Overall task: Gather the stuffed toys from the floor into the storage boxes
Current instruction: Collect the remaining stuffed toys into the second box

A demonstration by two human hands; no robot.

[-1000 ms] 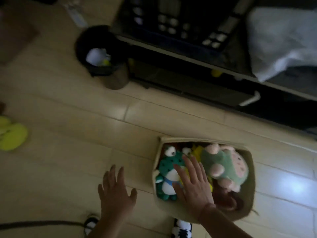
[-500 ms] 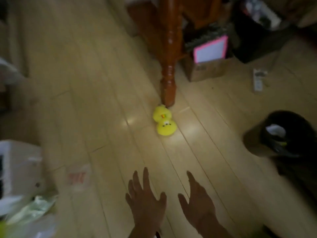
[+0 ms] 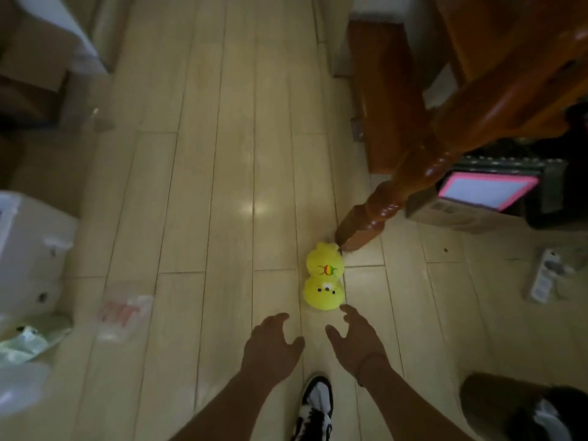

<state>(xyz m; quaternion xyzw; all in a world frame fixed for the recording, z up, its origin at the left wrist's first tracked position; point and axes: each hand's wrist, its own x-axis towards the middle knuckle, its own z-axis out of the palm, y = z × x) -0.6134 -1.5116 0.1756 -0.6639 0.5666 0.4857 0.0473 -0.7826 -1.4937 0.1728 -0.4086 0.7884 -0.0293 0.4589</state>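
Pale wooden plank floor (image 3: 222, 186), carved reddish-brown table leg (image 3: 375, 214) far right. Touching its foot: round yellow plush duck (image 3: 323, 281). Just near of it, left hand (image 3: 270, 345) and right hand (image 3: 358, 342), both empty, fingers loosely spread. Reaching step, seemingly; next, cupping both sides, lifting clear.

Left hand (image 3: 270, 348), right hand (image 3: 358, 342): outstretched, fingers loosely spread.

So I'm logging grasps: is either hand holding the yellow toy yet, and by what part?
Nothing is held. Both the left hand and right hand reach open toward the yellow toy, which lies untouched on the floor.
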